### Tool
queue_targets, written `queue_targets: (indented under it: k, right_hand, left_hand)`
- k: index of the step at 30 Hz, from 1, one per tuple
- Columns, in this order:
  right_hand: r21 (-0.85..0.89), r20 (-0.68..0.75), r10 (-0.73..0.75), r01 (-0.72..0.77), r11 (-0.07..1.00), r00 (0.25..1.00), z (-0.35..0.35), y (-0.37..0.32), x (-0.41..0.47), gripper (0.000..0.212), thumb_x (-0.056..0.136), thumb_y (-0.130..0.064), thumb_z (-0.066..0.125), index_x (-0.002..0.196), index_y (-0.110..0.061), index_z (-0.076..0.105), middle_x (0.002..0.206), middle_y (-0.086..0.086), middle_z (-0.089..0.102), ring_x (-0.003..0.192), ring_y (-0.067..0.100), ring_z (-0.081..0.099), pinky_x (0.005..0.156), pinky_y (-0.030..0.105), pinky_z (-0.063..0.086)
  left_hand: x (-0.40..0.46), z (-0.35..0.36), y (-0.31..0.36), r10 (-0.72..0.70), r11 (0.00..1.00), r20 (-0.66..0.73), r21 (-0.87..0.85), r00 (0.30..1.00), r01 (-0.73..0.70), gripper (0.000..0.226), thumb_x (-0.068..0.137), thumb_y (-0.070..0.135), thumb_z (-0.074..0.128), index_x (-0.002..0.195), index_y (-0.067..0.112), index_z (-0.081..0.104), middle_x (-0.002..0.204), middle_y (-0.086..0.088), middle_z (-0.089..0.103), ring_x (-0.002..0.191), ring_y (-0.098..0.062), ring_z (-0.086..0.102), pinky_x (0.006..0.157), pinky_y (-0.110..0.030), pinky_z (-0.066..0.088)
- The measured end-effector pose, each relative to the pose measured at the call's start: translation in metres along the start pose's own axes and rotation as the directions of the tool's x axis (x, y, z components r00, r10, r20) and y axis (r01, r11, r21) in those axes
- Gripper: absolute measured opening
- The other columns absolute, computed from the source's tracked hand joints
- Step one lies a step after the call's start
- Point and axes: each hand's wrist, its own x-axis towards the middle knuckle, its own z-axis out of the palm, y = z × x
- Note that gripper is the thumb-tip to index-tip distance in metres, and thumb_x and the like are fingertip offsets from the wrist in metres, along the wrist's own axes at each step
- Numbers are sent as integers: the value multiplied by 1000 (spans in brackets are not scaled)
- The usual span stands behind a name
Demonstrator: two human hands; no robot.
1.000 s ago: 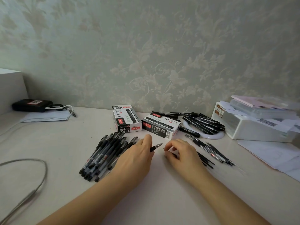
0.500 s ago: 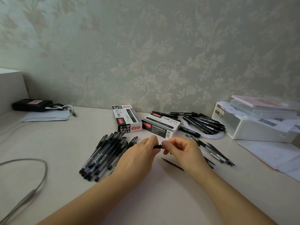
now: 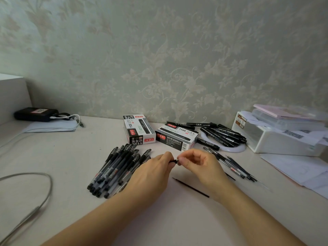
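My left hand [image 3: 152, 173] grips a black gel pen [image 3: 173, 161] a little above the table, with most of the pen hidden under the palm. My right hand [image 3: 200, 166] pinches the pen's front end with thumb and forefinger. A thin black refill [image 3: 190, 187] lies loose on the table [image 3: 74, 157] just below my right hand. A pile of black gel pens [image 3: 117, 167] lies to the left of my left hand. A few more pens [image 3: 234, 166] lie behind my right hand.
Two black-and-white pen boxes [image 3: 138, 129] [image 3: 177, 137] stand near the wall. Black markers [image 3: 221, 133] lie across a white ring. A white storage box [image 3: 276, 137] and papers [image 3: 298, 171] fill the right side. A grey cable [image 3: 35, 192] loops at the left; a black device [image 3: 35, 114] sits back left.
My right hand let go of the thin refill, which now lies on the table, and rose to the tip of the pen in my left hand. Both hands lifted slightly.
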Motion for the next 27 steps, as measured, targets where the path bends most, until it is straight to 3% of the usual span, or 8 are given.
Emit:
queue_targets:
  k: [3,6,9,12,16,20,24,27]
  right_hand:
    - [37,32,19,-21,999,999,-2,1,1,13,85,-28,74,98,-28,73,98,-8,74,88,9,65,84,21,50]
    - [-13,-10,38,-38,999,999,-1,2,3,25,81,-49,69,90,-26,74,83,-5,75,72,-1,63,67,10,43]
    - [-10,15,55,-55,998,998,-5,6,4,14,88,-34,69,84,-22,74,78,0,76,66,2,60,59,9,43]
    - [66,56,65,-68,995,996,-11,4,6,5,88,-15,70,88,-18,74,83,3,77,72,4,62,65,12,47]
    - [157,-83,81,-68,985,993,-25,1,10,12,85,1,69,93,-8,72,85,6,76,73,6,64,69,12,51]
    - [-171,-191,-8,-25,985,982,-34,7,9,5,85,-5,72,86,-11,72,78,5,74,67,5,62,66,12,49]
    - [-435,-31,-87,65,898,996,-24,14,8,7,81,-19,77,78,-25,75,74,-7,72,66,11,60,67,21,48]
    - [-590,18,-161,141,795,987,-18,18,7,5,81,-26,77,82,-30,75,72,-15,69,63,5,55,62,15,43]
  left_hand:
    - [0,-2,0,3,1000,-12,-22,1000,-3,22,102,36,32,102,20,47,90,6,57,79,-22,54,69,-45,46]
    - [-1,-2,2,21,999,-10,-35,1000,-21,21,102,35,32,101,20,46,89,7,55,79,-22,54,69,-44,46]
    - [-1,-1,3,27,999,-9,-16,1000,-27,20,102,35,31,100,20,44,85,9,51,79,-22,53,66,-42,45]
    - [-2,1,0,12,1000,-14,-14,1000,-12,20,101,41,33,97,24,42,75,9,47,76,-19,51,63,-39,44]
    - [-5,-2,-8,23,1000,145,-14,989,-21,46,78,76,47,100,36,41,75,14,44,71,1,45,57,-26,34]
    - [-2,0,-10,48,996,181,68,982,-61,55,67,80,55,96,35,42,70,14,46,63,-1,44,52,-26,34]
    - [0,5,-9,34,995,75,94,997,-41,40,81,65,55,95,32,38,67,14,42,60,-4,42,48,-25,28]
    - [2,8,-9,17,999,28,41,999,-18,30,87,51,58,95,29,40,71,12,45,69,-12,49,52,-29,34]
